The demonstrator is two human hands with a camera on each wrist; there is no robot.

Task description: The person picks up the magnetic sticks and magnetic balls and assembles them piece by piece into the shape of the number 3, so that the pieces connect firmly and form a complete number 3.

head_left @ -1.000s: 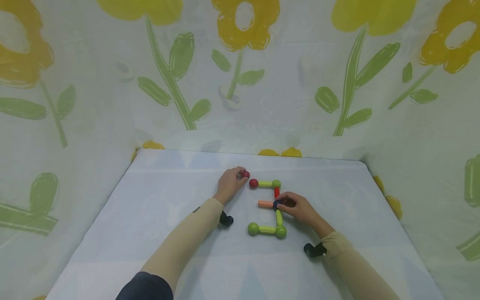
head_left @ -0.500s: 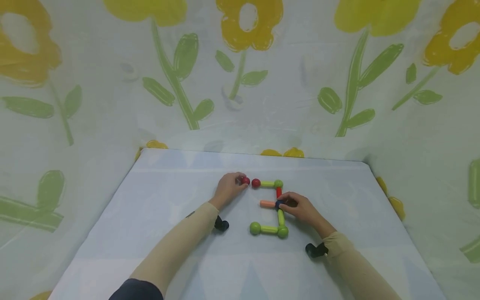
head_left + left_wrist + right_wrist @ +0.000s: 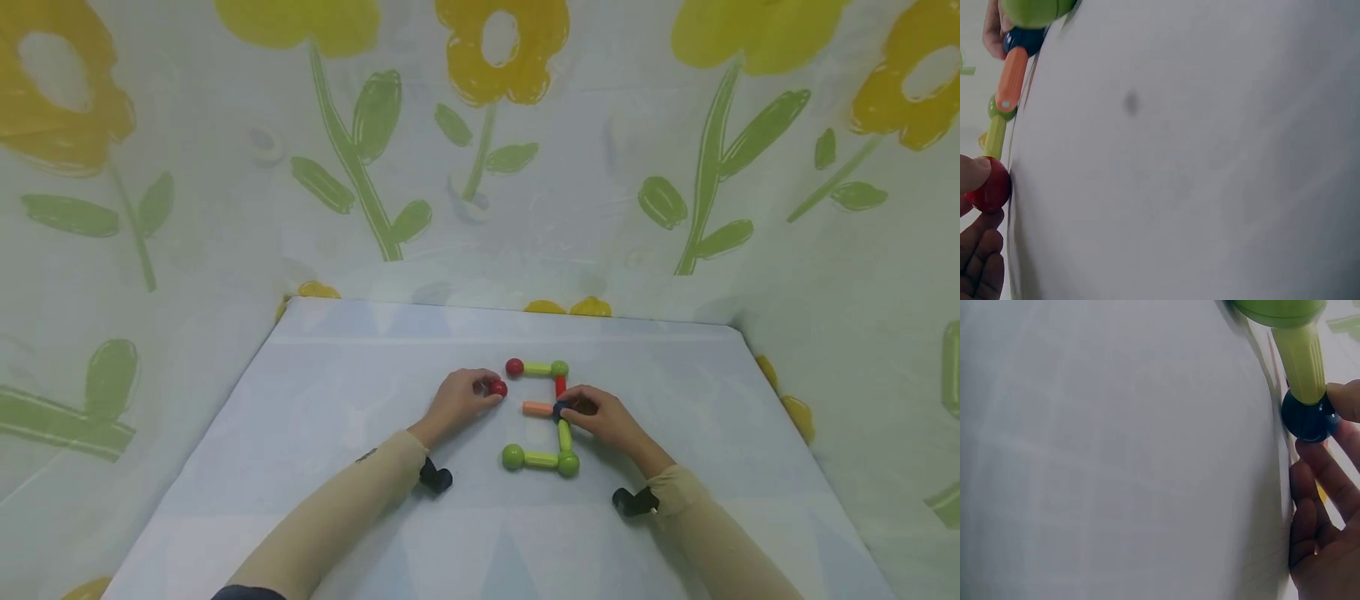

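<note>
My left hand [image 3: 459, 400] pinches a red ball [image 3: 498, 388] between thumb and fingers, left of the free end of an orange rod [image 3: 537, 408]. That rod sticks out leftward from a dark blue ball [image 3: 1307, 417], which my right hand [image 3: 606, 417] grips by thumb and fingertips. From the blue ball a red rod [image 3: 560, 386] runs away to a green ball [image 3: 559, 367], and a yellow-green rod [image 3: 565, 435] runs nearer to another green ball [image 3: 568, 463]. The far arm ends in a second red ball [image 3: 514, 367], the near arm in a green ball [image 3: 513, 456].
The joined rods and balls lie flat on a pale table [image 3: 315, 400]. A flower-printed cloth [image 3: 570, 183] rises behind the table's far edge and along both sides. Black wrist cameras [image 3: 437, 477] stick out from both sleeves, close over the tabletop.
My left hand has brought its red ball nearer to me, from beside the far red ball to near the orange rod's level. My right hand keeps its hold on the blue ball.
</note>
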